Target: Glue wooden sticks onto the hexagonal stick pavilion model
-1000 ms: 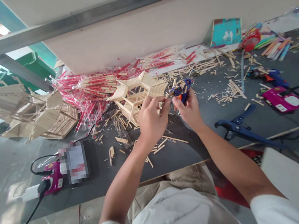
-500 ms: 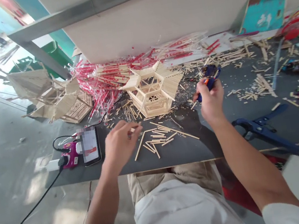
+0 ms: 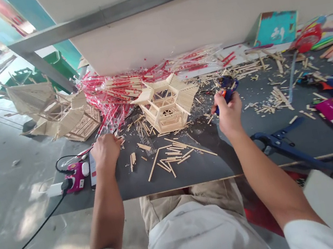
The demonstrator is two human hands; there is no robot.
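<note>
Head view: the reference point is the pale, hexagonal model of thin wooden sticks (image 3: 169,123), standing upright on the dark grey tabletop (image 3: 132,186) in front of you. Neither of your hands touches it.

Your right hand (image 3: 230,115), to the right of the model, is closed around a dark-blue glue gun with an orange trigger (image 3: 228,94). Your left hand (image 3: 105,150) is to the model's left, fingers curled in and back upward; whether they grip anything cannot be told. It partly covers a dark, flat phone (image 3: 93,171).

Loose, pale wooden sticks (image 3: 174,158) lie scattered on the model's near side, towards you. A heap of red-marked sticks in clear plastic wrapping (image 3: 127,84) lies behind the model and to its left. Farther left is a larger pale wooden stick structure (image 3: 57,126). A magenta plastic power strip (image 3: 73,179), with plugs in it, is left of the model and nearer you. To the model's right, also nearer you, lies a dark-blue long-handled tool (image 3: 281,145), apart from your right hand.
</note>
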